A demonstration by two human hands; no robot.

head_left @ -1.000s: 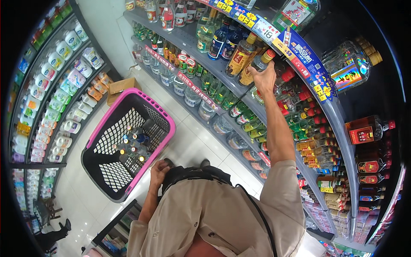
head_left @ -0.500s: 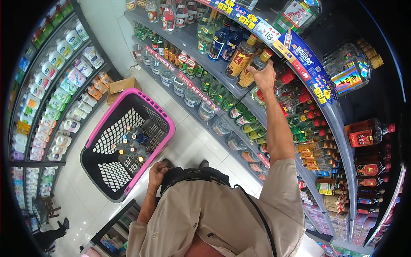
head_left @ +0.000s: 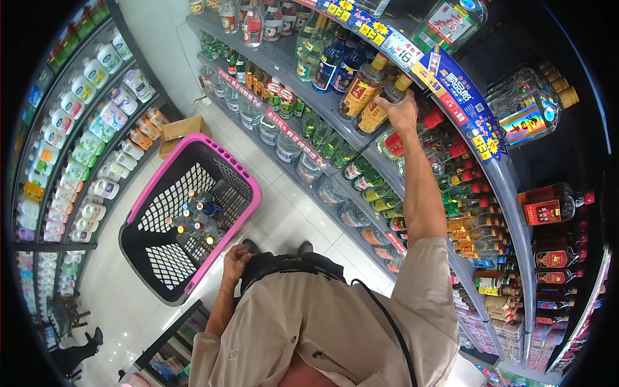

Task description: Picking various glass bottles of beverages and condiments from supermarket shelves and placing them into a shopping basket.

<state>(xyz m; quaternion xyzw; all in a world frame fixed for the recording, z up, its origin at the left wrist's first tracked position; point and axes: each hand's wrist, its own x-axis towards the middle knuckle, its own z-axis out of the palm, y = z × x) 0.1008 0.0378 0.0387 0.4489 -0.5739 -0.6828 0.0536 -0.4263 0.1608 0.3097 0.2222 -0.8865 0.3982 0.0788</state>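
Observation:
On the upper shelf at the right, my right hand (head_left: 401, 113) is closed around the shoulder and neck of a bottle (head_left: 372, 117) with a yellow label and a gold cap. The bottle stands at the shelf's front edge. A similar amber bottle (head_left: 358, 92) with a gold cap is just beside it, to the left. My left hand (head_left: 236, 259) hangs near my waist with its fingers curled in, and nothing shows in it. To its left stands a black mesh shopping basket (head_left: 239, 169) with a pink rim, with several bottles (head_left: 200, 216) inside.
Dark blue bottles (head_left: 329, 62) stand farther along the same shelf, with rows of green bottles (head_left: 311, 129) below. White jugs (head_left: 84, 89) fill the left shelving. A cardboard box (head_left: 182, 133) sits behind the basket. Price tags (head_left: 400, 47) line the upper shelf edge.
My right hand stays on the yellow-labelled bottle and has shifted very slightly to the right. The left hand and the basket look the same.

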